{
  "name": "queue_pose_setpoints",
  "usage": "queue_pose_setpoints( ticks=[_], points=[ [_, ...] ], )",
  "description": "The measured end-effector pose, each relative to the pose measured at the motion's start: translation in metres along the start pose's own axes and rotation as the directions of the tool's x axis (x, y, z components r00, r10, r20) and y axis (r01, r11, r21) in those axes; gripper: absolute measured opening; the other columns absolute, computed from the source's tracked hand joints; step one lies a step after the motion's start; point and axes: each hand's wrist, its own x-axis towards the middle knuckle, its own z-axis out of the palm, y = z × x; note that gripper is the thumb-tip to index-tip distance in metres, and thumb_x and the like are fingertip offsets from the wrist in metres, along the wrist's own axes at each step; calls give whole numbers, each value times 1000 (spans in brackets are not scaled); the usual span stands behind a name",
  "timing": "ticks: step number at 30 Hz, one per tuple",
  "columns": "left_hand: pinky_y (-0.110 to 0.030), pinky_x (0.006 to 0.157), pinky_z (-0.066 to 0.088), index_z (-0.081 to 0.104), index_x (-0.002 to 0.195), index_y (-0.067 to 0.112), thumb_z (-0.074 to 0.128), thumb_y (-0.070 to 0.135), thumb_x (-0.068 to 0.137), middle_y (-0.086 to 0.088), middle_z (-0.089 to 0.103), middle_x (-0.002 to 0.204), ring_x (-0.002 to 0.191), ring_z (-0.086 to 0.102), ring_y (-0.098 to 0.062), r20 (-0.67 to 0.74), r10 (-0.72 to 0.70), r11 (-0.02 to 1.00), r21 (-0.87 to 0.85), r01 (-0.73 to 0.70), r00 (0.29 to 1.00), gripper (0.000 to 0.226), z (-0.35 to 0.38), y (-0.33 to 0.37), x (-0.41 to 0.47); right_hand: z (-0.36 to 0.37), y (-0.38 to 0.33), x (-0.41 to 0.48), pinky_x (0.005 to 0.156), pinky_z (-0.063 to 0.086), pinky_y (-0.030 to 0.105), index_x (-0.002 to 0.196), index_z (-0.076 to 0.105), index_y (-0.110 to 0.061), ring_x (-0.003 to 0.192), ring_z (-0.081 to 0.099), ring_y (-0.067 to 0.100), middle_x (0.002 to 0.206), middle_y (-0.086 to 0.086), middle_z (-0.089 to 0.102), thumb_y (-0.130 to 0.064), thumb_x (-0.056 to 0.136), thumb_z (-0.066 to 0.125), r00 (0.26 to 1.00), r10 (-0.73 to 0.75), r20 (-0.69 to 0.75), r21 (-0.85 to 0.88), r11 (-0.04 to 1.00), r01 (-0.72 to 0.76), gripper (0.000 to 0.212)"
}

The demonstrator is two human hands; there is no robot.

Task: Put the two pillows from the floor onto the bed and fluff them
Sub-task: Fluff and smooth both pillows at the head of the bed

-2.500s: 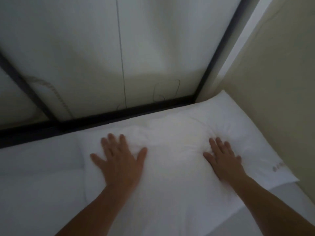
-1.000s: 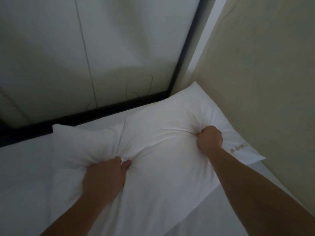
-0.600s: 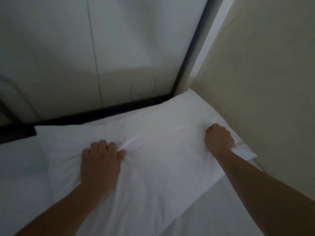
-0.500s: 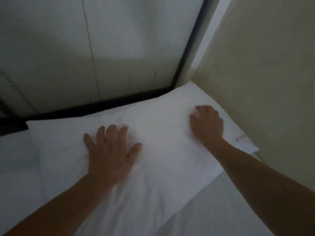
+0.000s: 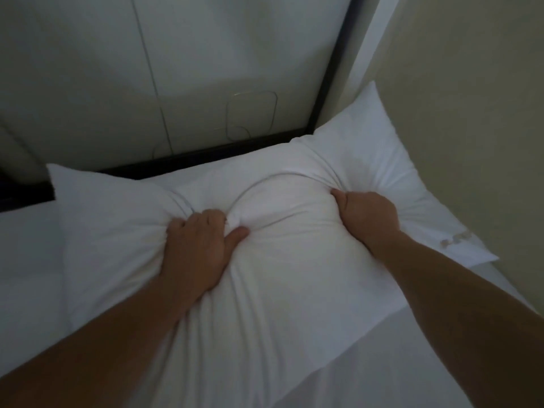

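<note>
A white pillow [image 5: 282,278] lies on the bed [image 5: 26,260] in the corner, against the headboard and the right wall. My left hand [image 5: 197,248] is clenched on a bunch of its fabric left of the middle. My right hand [image 5: 368,219] grips a fistful of fabric to the right. Between the two fists the pillow bulges up and creases radiate from them. A small grey label [image 5: 456,240] shows near its right end. Only one pillow is in view.
A pale padded headboard [image 5: 206,69] with a black frame [image 5: 206,154] stands right behind the pillow. A beige wall [image 5: 471,98] runs along the right side of the bed. White sheet stretches away to the left and at the lower right.
Half a second ago both hands lay flat and open on the pillow. Now both have closed into fists on its fabric and bunched it toward the middle, so it bulges.
</note>
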Motion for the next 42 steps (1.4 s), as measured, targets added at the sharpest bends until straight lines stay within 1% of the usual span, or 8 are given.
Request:
queue_pose_setpoints(
  ticks=[8, 14, 17, 21, 27, 32, 39, 42],
  points=[
    [-51, 93, 36, 55, 106, 15, 24, 64, 89, -16, 58, 110, 104, 50, -34, 49, -142, 989, 46, 140, 989, 59, -35, -5, 20, -54, -6, -3, 73, 39, 41, 99, 57, -12, 92, 56, 35, 102, 15, 61, -51, 95, 24, 986, 144, -86, 16, 990, -143, 51],
    [-67, 106, -13, -9, 144, 42, -14, 77, 73, -2, -7, 160, 143, -15, -33, 283, -224, 973, 117, 198, 932, 79, -26, 6, 13, -51, -94, -18, 114, 6, 46, 147, 19, -36, 145, 8, 18, 158, -5, 15, -63, 92, 8, 876, -480, 38, 160, 869, 469, 62],
    [-66, 106, -14, -14, 145, 37, -17, 84, 64, -4, -17, 158, 142, -19, -30, 377, -371, 919, 282, 276, 849, 93, -30, -47, -9, -33, -21, 5, 114, 6, 50, 149, 14, -32, 145, 5, 19, 160, -4, 8, -61, 93, 13, 981, -98, 168, 76, 993, 86, 63],
    [-64, 110, -11, -5, 148, 29, -17, 82, 66, -10, -10, 159, 144, -11, -32, 291, -522, 849, 266, 456, 802, 99, -52, -84, 10, -44, 48, 19, 109, 20, 60, 146, 24, -17, 137, 25, 36, 154, 14, 25, -64, 90, 17, 870, 456, 188, 69, 877, -475, 73],
    [-62, 110, -12, -13, 145, 36, -17, 77, 73, 0, -12, 159, 144, -16, -23, 341, -165, 981, 154, 118, 925, 83, -53, -49, -11, -41, -33, -20, 115, 7, 44, 149, 6, -36, 145, 3, 15, 158, -9, 5, -65, 93, 10, 969, -234, 77, 189, 958, 216, 63],
    [-61, 109, -16, -18, 145, 26, -9, 87, 68, -10, -22, 156, 141, -26, -24, 344, -193, 965, 238, 114, 919, 99, -65, -68, -60, -53, 13, -24, 112, 16, 57, 150, 11, -23, 144, 10, 29, 160, 6, 9, -60, 92, 16, 900, 354, 255, 70, 922, -382, 69],
    [-63, 108, -15, -16, 146, 29, -7, 84, 72, -7, -19, 156, 141, -24, -25, 350, -89, 984, 173, 29, 933, 92, -72, -18, -76, -81, -122, -87, 115, 6, 47, 149, 2, -34, 145, -5, 19, 159, -3, -3, -66, 90, 6, 922, -361, 137, 237, 916, 324, 67],
    [-63, 107, -15, -15, 147, 25, -13, 76, 74, -4, -21, 156, 141, -24, -25, 361, -240, 931, 347, 109, 901, 89, -94, -75, -88, -73, -104, -89, 116, 3, 49, 150, 0, -33, 145, -7, 19, 159, -4, -7, -61, 92, 10, 965, -97, 245, 78, 994, 80, 64]
  ],
)
